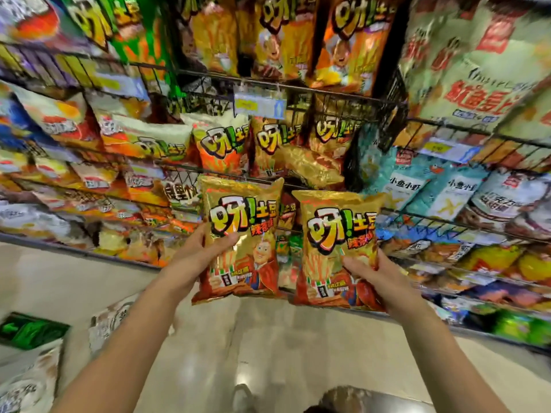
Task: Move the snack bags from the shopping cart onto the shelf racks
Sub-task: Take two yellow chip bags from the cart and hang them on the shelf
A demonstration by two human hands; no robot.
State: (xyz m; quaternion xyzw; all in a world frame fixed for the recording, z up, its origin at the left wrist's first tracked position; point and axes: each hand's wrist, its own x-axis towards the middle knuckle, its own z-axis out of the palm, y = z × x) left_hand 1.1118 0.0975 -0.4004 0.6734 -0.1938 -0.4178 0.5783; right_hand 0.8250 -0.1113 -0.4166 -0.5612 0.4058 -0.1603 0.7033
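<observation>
Snack bags, two: the left bag (238,210) and the right bag (337,231).

Look: gold foil, sealed and puffed. Each has big yellow-and-orange lettering with a dark outline across the upper half. Below are pictured fries, a cartoon figure in a red coat and a red-brown band along the bottom edge.

Position: both upright with fronts toward the camera, held in the air side by side in front of the shelf racks (298,87). A narrow gap separates them. The right bag sits slightly lower.

Hold: the left grip (205,248) pinches the left bag at its left edge, thumb on the front and fingers behind. The right grip (369,272) pinches the right bag at its lower right corner in the same way.

Surroundings: the racks are black wire in several tiers with front rails. The tier just above and behind the bags holds standing bags of the same brand, with one gold bag (310,168) lying tilted across them. A dark gap lies to the right of that bag, beside the rack's wire end panel. A price tag (259,104) hangs on the rail above. Teal bags (417,186) fill the rack to the right.

Open room: a pale glossy floor (268,338) spreads beneath the forearms. A green bag (29,330) lies at the lower left edge.
</observation>
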